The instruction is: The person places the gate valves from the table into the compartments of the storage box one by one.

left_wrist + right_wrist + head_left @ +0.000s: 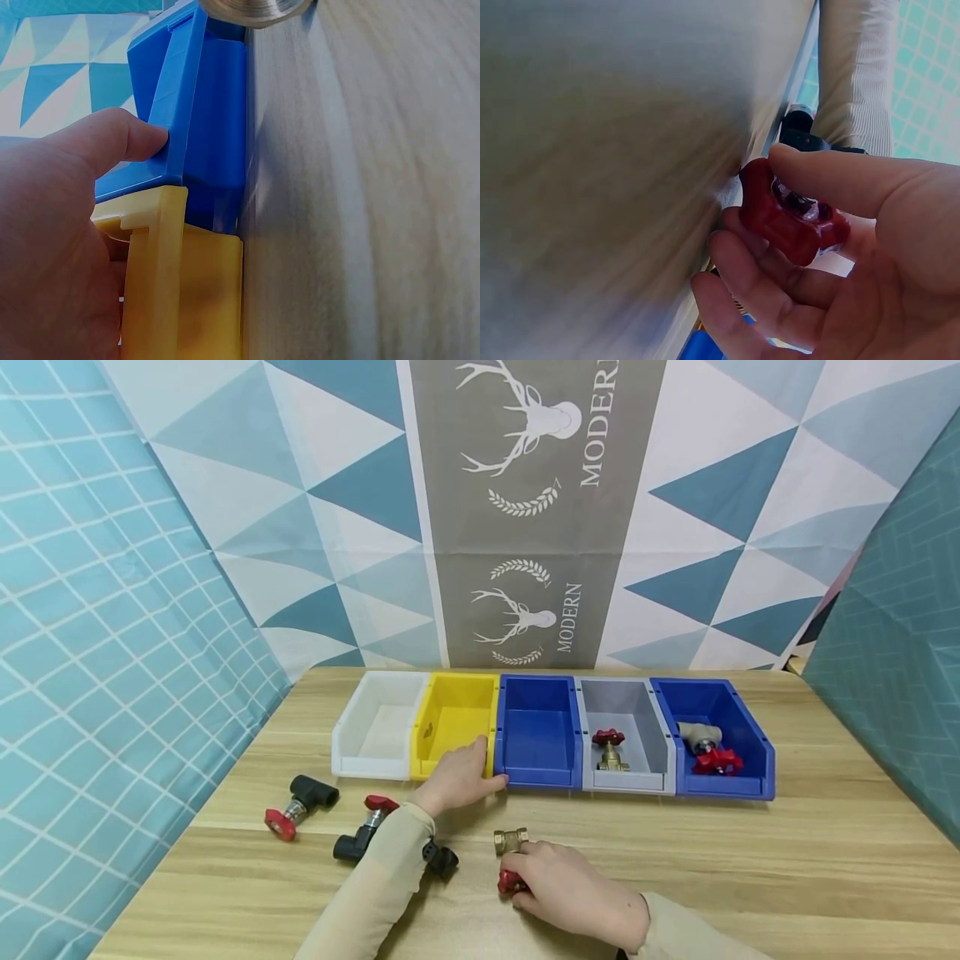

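Note:
My left hand [459, 779] rests at the front corner where a yellow bin [456, 727] meets a blue bin [537, 739]. Its thumb [139, 139] lies on the blue bin's front rim, while the other fingers reach over the yellow rim and are partly hidden. On the table, my right hand [564, 887] grips a brass gate valve [510, 841] by its red handwheel [780, 221], thumb on one side and fingers curled on the other. The valve's brass body points toward the bins, and its stem is hidden by the fingers.
A white bin [382, 727] stands left in the row. The grey bin [622, 706] contains a red-handled brass valve [611, 750]; the far-right blue bin [726, 693] has red-handled valves. Two black valves [309, 792] [360, 842] with red handwheels lie left, one near my left sleeve.

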The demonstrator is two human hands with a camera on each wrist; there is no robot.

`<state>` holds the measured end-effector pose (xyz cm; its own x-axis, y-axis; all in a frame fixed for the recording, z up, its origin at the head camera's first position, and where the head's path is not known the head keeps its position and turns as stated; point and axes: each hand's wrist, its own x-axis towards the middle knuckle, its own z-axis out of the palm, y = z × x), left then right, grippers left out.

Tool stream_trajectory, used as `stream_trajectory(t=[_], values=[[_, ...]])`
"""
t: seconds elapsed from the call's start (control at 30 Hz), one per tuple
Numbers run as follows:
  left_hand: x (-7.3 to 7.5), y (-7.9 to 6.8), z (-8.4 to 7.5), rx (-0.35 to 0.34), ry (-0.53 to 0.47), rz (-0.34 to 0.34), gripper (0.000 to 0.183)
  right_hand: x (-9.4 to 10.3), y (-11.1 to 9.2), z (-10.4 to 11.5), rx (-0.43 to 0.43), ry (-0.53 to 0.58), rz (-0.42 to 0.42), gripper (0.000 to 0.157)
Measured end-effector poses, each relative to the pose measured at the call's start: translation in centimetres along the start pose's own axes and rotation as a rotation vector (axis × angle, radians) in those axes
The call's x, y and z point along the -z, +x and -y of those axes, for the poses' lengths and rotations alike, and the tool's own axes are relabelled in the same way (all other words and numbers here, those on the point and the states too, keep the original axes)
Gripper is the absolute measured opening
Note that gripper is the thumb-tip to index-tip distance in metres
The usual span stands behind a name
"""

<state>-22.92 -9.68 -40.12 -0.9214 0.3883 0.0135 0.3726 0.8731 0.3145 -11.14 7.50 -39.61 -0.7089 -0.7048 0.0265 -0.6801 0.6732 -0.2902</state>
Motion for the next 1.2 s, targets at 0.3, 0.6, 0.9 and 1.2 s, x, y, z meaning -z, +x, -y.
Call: stream_trajectory(t=[0.3,0.6,0.9,1.2], values=[[-0.01,-0.04,0.02,-0.001,-0.007,-0.002,0.065,-0.12,0.16,-0.15,0.022,-0.04,-0.008,0.014],[0.06,-0.11,-0.09,0.004,-0.007,-0.004,0.065,0.09,-0.12,-0.21,0.044,-0.075,-0.067,0.015],[0.11,-0.21,-0.15,0.002,-0.008,-0.002,0.07,0.41,-0.36,-0.38,0.05,-0.131,-0.094,0.018],[0.14,-0.17,-0.16,0.008,-0.011,-0.001,0.072,0.72,-0.58,-0.61,0.035,-0.115,-0.101,0.018]])
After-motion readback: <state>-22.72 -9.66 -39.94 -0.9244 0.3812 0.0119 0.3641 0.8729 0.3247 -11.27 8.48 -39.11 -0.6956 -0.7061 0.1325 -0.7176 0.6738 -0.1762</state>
